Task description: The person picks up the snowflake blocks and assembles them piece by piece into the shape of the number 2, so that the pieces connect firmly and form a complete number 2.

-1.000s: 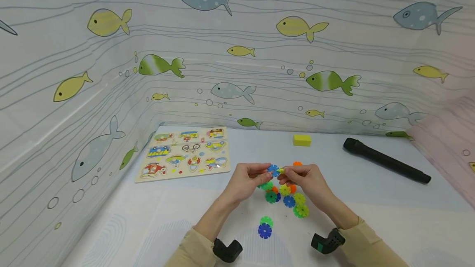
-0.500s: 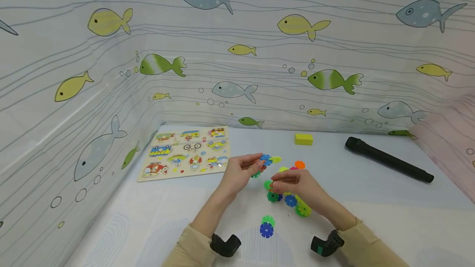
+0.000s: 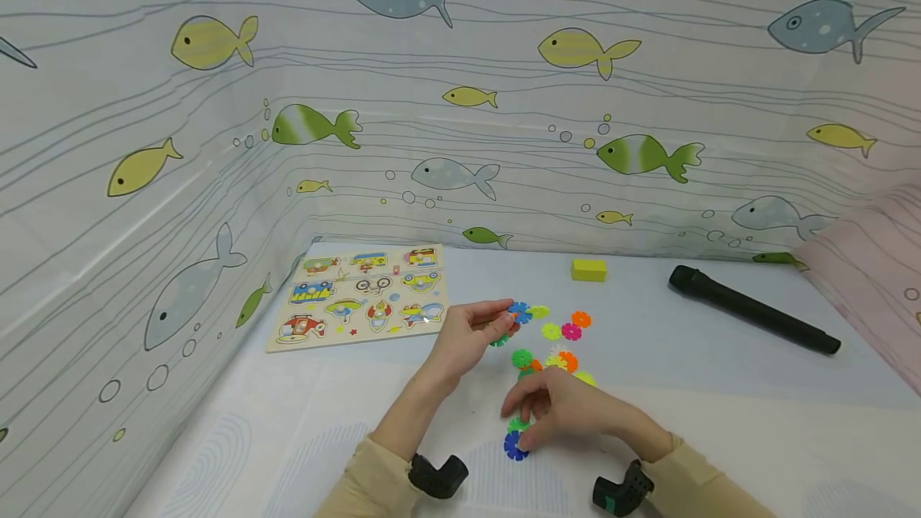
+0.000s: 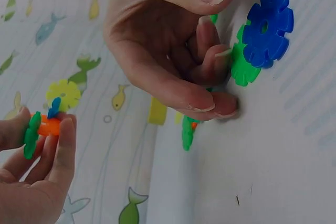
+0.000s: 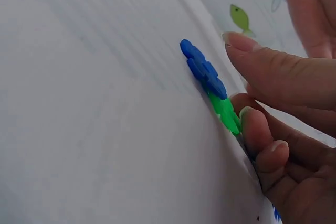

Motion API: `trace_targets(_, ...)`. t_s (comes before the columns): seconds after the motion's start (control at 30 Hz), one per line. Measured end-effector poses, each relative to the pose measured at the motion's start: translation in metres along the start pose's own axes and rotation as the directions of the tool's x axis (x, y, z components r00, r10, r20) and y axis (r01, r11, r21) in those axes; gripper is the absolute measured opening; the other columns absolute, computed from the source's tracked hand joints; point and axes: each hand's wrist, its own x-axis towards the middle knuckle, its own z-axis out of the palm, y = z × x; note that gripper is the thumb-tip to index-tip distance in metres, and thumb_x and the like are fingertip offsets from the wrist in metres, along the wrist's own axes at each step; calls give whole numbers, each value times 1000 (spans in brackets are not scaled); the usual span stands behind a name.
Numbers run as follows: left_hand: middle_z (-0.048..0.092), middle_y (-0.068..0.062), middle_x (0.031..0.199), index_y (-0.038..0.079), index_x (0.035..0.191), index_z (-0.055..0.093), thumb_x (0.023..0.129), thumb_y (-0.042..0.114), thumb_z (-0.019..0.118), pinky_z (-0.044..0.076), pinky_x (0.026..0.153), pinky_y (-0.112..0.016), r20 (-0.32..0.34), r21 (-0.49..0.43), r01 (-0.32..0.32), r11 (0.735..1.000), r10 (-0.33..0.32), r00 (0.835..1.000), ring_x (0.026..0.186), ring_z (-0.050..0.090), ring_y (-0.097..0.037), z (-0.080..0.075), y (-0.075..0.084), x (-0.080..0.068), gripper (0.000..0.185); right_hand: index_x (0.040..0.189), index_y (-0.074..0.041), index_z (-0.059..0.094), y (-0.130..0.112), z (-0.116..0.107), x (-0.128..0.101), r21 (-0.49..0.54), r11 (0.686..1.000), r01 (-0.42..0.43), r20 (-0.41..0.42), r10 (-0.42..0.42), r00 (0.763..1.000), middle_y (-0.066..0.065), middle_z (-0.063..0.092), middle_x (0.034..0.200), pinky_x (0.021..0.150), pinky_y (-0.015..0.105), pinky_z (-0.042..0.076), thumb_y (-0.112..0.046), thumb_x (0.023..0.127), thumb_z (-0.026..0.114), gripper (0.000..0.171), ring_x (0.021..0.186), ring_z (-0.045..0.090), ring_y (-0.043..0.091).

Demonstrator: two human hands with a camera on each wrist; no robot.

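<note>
My left hand (image 3: 504, 316) is raised over the white table and pinches a small cluster of joined snowflake discs (image 3: 520, 312), blue, yellow-green, green and orange. The left wrist view shows that left hand (image 4: 50, 135) gripping the cluster (image 4: 44, 124). My right hand (image 3: 520, 416) is low near the front edge, with its fingers bent over a green disc (image 3: 515, 425) and a dark blue disc (image 3: 514, 448) joined together. Its fingertips (image 4: 223, 56) touch the green disc (image 4: 242, 69) while the thumb hovers above the blue disc (image 4: 268, 30). The right wrist view shows the blue disc (image 5: 202, 69), the green disc (image 5: 226, 113) and the right hand (image 5: 239, 77).
Several loose coloured discs (image 3: 561, 342) lie between the hands. A wooden vehicle puzzle board (image 3: 360, 294) sits at the back left, a yellow block (image 3: 588, 269) at the back, and a black cylinder (image 3: 751, 310) to the right. Fish-print walls (image 3: 216, 142) close in the table.
My right hand has let go of the cluster and come down toward me, past the loose pile, to the green and blue pair. The left hand keeps the cluster, shifted slightly left.
</note>
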Motion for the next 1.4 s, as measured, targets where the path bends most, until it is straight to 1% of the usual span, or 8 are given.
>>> trace_targets(0.1, 74, -15, 113, 3, 133, 63, 99, 20, 63, 54, 98, -33, 1, -4, 0, 1000, 0, 1000, 105, 72, -23, 0, 1, 0, 37, 103, -20, 74, 0, 1, 0, -67, 997, 42, -11, -43, 999, 2, 67, 85, 60, 16, 40, -25, 77, 87, 29, 70, 53, 10)
trace_targets(0.23, 74, -15, 114, 5, 133, 63, 99, 20, 63, 53, 99, -33, 3, -8, 1, 1000, -1, 1000, 108, 70, -27, 1, 1, 0, 37, 102, -20, 74, -2, 4, -1, -100, 992, 78, -17, -80, 997, 1, 65, 87, 61, 16, 39, -24, 76, 88, 30, 72, 54, 15)
trace_targets(0.47, 73, -15, 115, 4, 133, 63, 100, 19, 62, 54, 98, -31, 8, -14, 0, 1000, 0, 1000, 111, 69, -32, 1, 0, -1, 36, 100, -22, 75, -2, 6, -2, -157, 980, 119, -13, -123, 992, -4, 63, 90, 69, 18, 47, -27, 76, 88, 27, 79, 56, 9)
trace_targets(0.77, 73, -13, 115, 5, 132, 64, 99, 18, 63, 54, 97, -30, 3, -15, 18, 1000, -18, 1000, 111, 69, -31, 2, 0, -2, 36, 91, -24, 74, -2, 1, -4, -183, 983, 4, -50, -13, 999, -3, 59, 82, 70, 21, 46, -20, 76, 87, 20, 78, 52, 9)
trace_targets(0.93, 73, -14, 116, 4, 132, 64, 99, 18, 63, 54, 97, -30, 8, -16, 8, 1000, -7, 1000, 110, 70, -29, 3, 1, -3, 36, 92, -21, 73, 1, -7, -6, -216, 976, -24, -129, -4, 992, -3, 60, 85, 69, 22, 48, -17, 77, 86, 20, 78, 54, 11)
trace_targets(1.07, 73, -14, 116, 4, 132, 64, 99, 18, 63, 54, 96, -30, 13, -20, 0, 1000, 0, 1000, 107, 71, -25, 3, 0, -3, 36, 93, -15, 72, 5, -14, -6, -230, 971, -58, -248, -1, 969, -2, 62, 86, 66, 23, 49, -15, 78, 86, 21, 75, 55, 12)
trace_targets(1.27, 73, -14, 115, 3, 132, 64, 99, 18, 63, 55, 96, -29, 16, -19, -6, 1000, 6, 1000, 104, 72, -21, 2, -1, -2, 36, 94, -11, 72, 10, -21, -6, -222, 964, -146, -415, 42, 909, -2, 65, 84, 62, 23, 49, -13, 77, 86, 22, 71, 55, 13)
trace_targets(1.4, 72, -14, 116, 3, 132, 64, 99, 17, 63, 55, 95, -29, 18, -19, -5, 1000, 5, 1000, 104, 72, -21, 2, -2, -1, 36, 92, -10, 69, 12, -22, -5, -217, 958, -188, -485, 61, 872, -2, 62, 82, 62, 22, 47, -14, 79, 85, 21, 73, 53, 14)
